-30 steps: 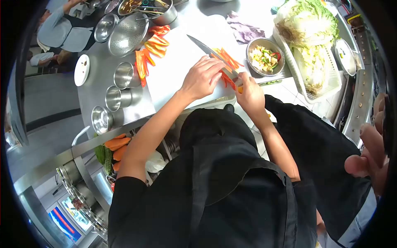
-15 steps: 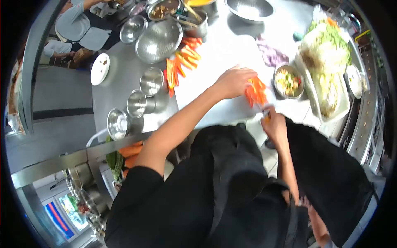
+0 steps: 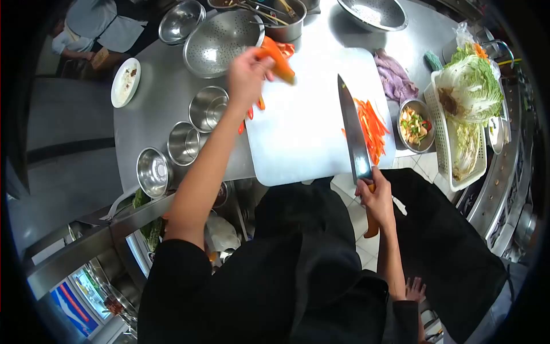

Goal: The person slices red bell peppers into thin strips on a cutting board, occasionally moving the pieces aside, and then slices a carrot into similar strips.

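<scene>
My left hand [image 3: 247,80] is closed on orange-red pepper pieces [image 3: 277,59], raised at the left edge of the white cutting board [image 3: 303,137] and slightly blurred. My right hand [image 3: 375,198] grips a kitchen knife [image 3: 354,132] by its handle. The long blade lies across the board's right side, its tip pointing away from me. Thin red pepper strips [image 3: 373,131] form a pile just right of the blade. A few more red pieces [image 3: 252,110] show beside the board, partly hidden by my left hand.
A perforated colander [image 3: 220,46] and metal cups [image 3: 209,108] stand left of the board. On its right are a purple cloth [image 3: 395,77], a bowl of chopped food [image 3: 415,127] and a white basket [image 3: 455,178] with cabbage [image 3: 470,92]. Another person [image 3: 94,28] works at upper left.
My left hand has left the sliced pile and moved up and left, picking up pepper pieces. The knife has swung into plain view, and the pile now lies right of its blade.
</scene>
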Demonstrator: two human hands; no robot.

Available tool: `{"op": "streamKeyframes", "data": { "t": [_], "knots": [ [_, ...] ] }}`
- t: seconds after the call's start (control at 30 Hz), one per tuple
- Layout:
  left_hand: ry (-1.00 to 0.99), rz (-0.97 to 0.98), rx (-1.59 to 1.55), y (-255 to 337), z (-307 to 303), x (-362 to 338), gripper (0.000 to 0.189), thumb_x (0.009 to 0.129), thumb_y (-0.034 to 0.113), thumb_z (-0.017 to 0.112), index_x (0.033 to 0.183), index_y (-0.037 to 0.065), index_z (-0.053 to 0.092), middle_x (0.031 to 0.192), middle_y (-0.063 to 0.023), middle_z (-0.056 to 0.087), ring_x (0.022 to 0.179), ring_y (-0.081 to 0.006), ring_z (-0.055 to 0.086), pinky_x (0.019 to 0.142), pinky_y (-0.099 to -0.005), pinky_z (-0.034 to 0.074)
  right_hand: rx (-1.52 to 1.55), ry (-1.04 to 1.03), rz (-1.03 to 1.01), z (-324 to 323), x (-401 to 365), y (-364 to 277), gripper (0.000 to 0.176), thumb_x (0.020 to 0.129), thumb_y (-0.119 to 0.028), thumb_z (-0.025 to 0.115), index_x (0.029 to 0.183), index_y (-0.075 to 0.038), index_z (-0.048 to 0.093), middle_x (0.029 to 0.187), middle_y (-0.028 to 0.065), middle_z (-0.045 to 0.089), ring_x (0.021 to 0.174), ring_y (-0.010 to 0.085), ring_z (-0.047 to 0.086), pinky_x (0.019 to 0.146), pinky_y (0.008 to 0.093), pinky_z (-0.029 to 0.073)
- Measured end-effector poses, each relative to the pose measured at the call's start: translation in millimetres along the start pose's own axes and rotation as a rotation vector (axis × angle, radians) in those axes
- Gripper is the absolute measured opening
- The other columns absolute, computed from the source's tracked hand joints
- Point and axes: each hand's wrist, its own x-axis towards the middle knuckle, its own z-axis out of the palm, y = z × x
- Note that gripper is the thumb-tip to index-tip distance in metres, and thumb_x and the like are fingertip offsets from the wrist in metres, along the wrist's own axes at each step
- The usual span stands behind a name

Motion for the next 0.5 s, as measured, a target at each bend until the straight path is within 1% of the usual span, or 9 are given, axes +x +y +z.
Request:
{"op": "streamKeyframes", "data": {
  "t": [0.03, 0.13, 0.17, 0.23, 0.27, 0.33, 0.37, 0.43, 0.5],
  "knots": [
    [-0.04, -0.043, -0.408, -3.7, -8.4, -0.9, 0.016, 0.09, 0.005, 0.055, 0.104, -0.004, 0.059, 0.07, -0.0074, 0.064, 0.062, -0.0114, 0.063, 0.053, -0.0231, 0.048, 0.055, -0.004, -0.035, 2.5, -1.9, 1.7, 0.015, 0.087, -0.005, 0.055, 0.1, 0.0, 0.048, 0.062, 0.0058, 0.056, 0.049, 0.006, 0.049, 0.043, 0.0221, 0.039],
    [-0.053, -0.164, 0.111, -34.7, 16.1, -30.0, 0.015, 0.087, -0.003, 0.052, 0.101, -0.005, 0.059, 0.081, -0.0119, 0.066, 0.071, -0.0155, 0.068, 0.06, -0.0265, 0.052, 0.07, -0.066, -0.024, 13.1, 5.0, 11.1, 0.015, 0.089, -0.01, 0.053, 0.1, 0.0, 0.049, 0.062, 0.0045, 0.056, 0.046, 0.007, 0.048, 0.042, 0.0229, 0.038],
    [-0.06, -0.16, 0.105, -34.8, 20.7, -37.2, 0.015, 0.087, -0.003, 0.052, 0.101, -0.005, 0.059, 0.081, -0.0119, 0.066, 0.071, -0.0155, 0.068, 0.06, -0.0265, 0.052, -0.002, -0.079, -0.049, 14.6, 9.7, 17.8, 0.016, 0.09, -0.011, 0.053, 0.1, 0.0, 0.049, 0.062, 0.004, 0.056, 0.045, 0.0073, 0.049, 0.042, 0.0236, 0.039],
    [-0.016, 0.377, 0.258, -28.0, 29.7, -60.9, 0.017, 0.081, -0.008, 0.052, 0.096, -0.004, 0.06, 0.091, -0.0145, 0.066, 0.08, -0.0215, 0.068, 0.069, -0.0308, 0.053, 0.032, -0.092, -0.054, 12.7, 11.0, 19.7, 0.017, 0.09, -0.012, 0.053, 0.101, 0.0, 0.049, 0.062, 0.0039, 0.056, 0.046, 0.0079, 0.049, 0.043, 0.0242, 0.039],
    [-0.009, 0.654, 0.453, -29.0, 34.6, -76.2, 0.022, 0.074, -0.012, 0.052, 0.093, -0.004, 0.06, 0.097, -0.0146, 0.064, 0.092, -0.0275, 0.065, 0.077, -0.0334, 0.052, 0.065, -0.122, -0.052, 13.5, 7.0, 25.7, 0.018, 0.09, -0.013, 0.053, 0.102, 0.0, 0.05, 0.062, 0.0037, 0.056, 0.046, 0.0085, 0.05, 0.043, 0.0249, 0.04],
    [-0.348, 0.534, 0.563, -58.9, 38.3, -102.1, 0.021, 0.076, -0.008, 0.051, 0.094, -0.001, 0.061, 0.099, -0.0141, 0.064, 0.096, -0.0305, 0.061, 0.081, -0.0359, 0.05, 0.021, -0.131, 0.021, 12.9, 6.2, 9.6, 0.024, 0.089, -0.014, 0.054, 0.107, 0.001, 0.05, 0.063, 0.0062, 0.058, 0.047, 0.0112, 0.052, 0.045, 0.0264, 0.042],
    [-0.47, 0.527, 0.677, -75.2, 38.3, -109.7, 0.02, 0.078, -0.007, 0.05, 0.093, -0.001, 0.061, 0.099, -0.0139, 0.064, 0.093, -0.0307, 0.062, 0.08, -0.0364, 0.051, -0.188, -0.07, -0.066, 13.2, 12.3, 24.9, 0.024, 0.089, -0.012, 0.053, 0.107, 0.004, 0.048, 0.063, 0.0086, 0.058, 0.047, 0.0132, 0.052, 0.045, 0.0281, 0.042],
    [-0.44, 0.58, 0.626, -94.1, 36.8, -119.5, 0.019, 0.078, -0.006, 0.05, 0.092, 0.0, 0.061, 0.099, -0.0136, 0.064, 0.092, -0.0306, 0.062, 0.079, -0.0366, 0.051, -0.432, -0.005, -0.098, 13.8, 15.3, 20.4, 0.026, 0.088, -0.011, 0.054, 0.107, 0.005, 0.047, 0.063, 0.0117, 0.058, 0.049, 0.0172, 0.054, 0.048, 0.0314, 0.044],
    [-0.39, 0.658, 0.58, -102.7, 38.7, -124.7, 0.018, 0.079, -0.004, 0.05, 0.092, 0.0, 0.061, 0.098, -0.0134, 0.064, 0.091, -0.0304, 0.062, 0.078, -0.0368, 0.051, -0.424, 0.02, -0.151, 15.3, 4.3, 1.0, 0.025, 0.088, -0.01, 0.054, 0.106, 0.005, 0.046, 0.064, 0.0146, 0.059, 0.051, 0.0218, 0.056, 0.052, 0.0341, 0.045]
  ]
}}
